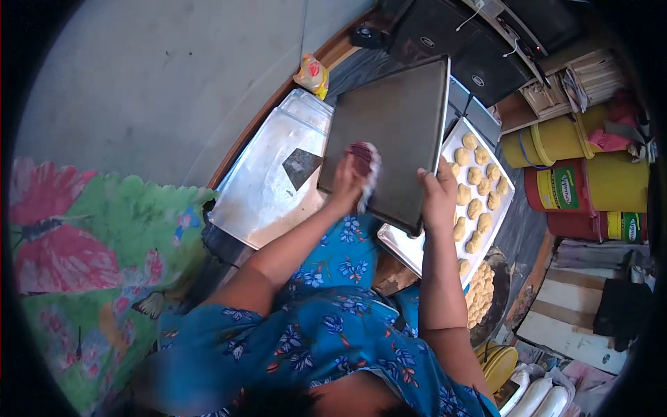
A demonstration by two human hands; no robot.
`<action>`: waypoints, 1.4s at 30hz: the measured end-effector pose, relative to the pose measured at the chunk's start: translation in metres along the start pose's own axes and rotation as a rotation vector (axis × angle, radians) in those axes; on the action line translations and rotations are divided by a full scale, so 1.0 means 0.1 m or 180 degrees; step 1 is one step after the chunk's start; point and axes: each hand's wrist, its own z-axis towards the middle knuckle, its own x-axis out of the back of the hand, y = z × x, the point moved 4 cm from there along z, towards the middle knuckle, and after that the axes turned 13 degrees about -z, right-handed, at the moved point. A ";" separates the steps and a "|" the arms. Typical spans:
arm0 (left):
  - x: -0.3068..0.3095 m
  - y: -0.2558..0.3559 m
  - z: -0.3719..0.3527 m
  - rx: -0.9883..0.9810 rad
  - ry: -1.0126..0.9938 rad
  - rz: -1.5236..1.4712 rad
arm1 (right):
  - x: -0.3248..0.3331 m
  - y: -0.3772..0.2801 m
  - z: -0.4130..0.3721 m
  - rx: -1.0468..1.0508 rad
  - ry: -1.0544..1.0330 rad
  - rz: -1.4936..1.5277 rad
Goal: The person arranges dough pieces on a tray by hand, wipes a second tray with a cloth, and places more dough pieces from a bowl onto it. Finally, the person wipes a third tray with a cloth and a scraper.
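A dark baking tray (pixel 396 125) is tilted up in front of my body. My right hand (pixel 439 191) grips its right edge near the lower corner, thumb over the rim. Against the tray's face, my left hand (pixel 347 182) holds a dark red and white cloth (pixel 368 167), slightly blurred. Behind the tray on the left lie stacked silvery trays (pixel 260 167) with a dark flat square piece (pixel 302 168) on top. To the right, a light tray (pixel 511 182) carries several dough pieces (pixel 474 176), partly hidden by my right forearm.
Dough pieces (pixel 479 295) fill a dark round pan at the lower right. Yellow and red buckets (pixel 563 187) line the right side. Black speakers (pixel 434 42) stand at the back. A plastic bag (pixel 313 75) rests by the wall. Butterfly-patterned cloth (pixel 104 243) hangs at left.
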 end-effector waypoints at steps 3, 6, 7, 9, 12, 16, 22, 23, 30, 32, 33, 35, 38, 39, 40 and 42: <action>-0.30 1.10 -0.20 -0.0344 -0.0634 0.0572 | 0.07 0.06 0.12 -0.0119 -0.0061 -0.0021; -0.58 1.68 -0.29 -0.0952 -0.0720 0.0642 | 0.11 0.09 0.12 -0.0123 -0.0214 0.0027; -0.64 1.70 -0.30 -0.1048 -0.0612 0.0612 | 0.11 0.07 0.10 -0.0106 -0.0257 0.0117; -0.66 1.70 -0.27 -0.1191 -0.0473 0.0598 | 0.10 -0.01 0.06 -0.0102 -0.0410 0.0228; -0.62 1.66 -0.17 -0.1272 -0.0162 0.0577 | 0.05 0.01 0.05 0.0057 -0.0595 0.0238; -0.48 1.66 0.04 -0.1149 0.0361 0.0501 | -0.02 -0.05 0.07 0.0211 -0.0957 -0.0039; -0.20 2.01 0.79 -0.1057 0.0817 0.0683 | -0.02 -0.03 0.06 0.0157 -0.1328 -0.0165; -0.18 2.18 0.89 -0.1302 0.0800 0.0746 | 0.00 -0.04 0.03 0.0235 -0.1302 -0.0288; 0.11 2.36 1.56 -0.1754 0.1061 0.0764 | 0.01 -0.07 -0.08 0.0499 -0.1244 -0.0606; 0.30 2.09 1.75 -0.1569 0.1274 0.0818 | 0.01 -0.07 -0.08 0.0600 -0.1216 -0.0640; 0.39 1.91 1.82 -0.1475 0.1403 0.1084 | 0.02 -0.07 -0.08 0.0649 -0.1200 -0.0663; 0.55 1.63 1.85 -0.1279 0.1663 0.1614 | 0.02 -0.08 -0.10 0.0575 -0.1123 -0.0567; 0.56 1.48 1.77 -0.1310 0.1281 0.0762 | -0.01 -0.12 -0.13 0.0447 -0.1061 -0.0595; 0.49 1.52 1.68 -0.1320 0.1044 0.0565 | -0.01 -0.12 -0.14 0.0397 -0.1035 -0.0629; 0.38 1.55 1.57 -0.1329 0.1103 0.0512 | -0.01 -0.10 -0.14 0.0362 -0.1047 -0.0630; 0.11 1.73 1.27 -0.1309 0.1084 0.0426 | -0.02 -0.05 -0.15 0.0263 -0.1085 -0.0627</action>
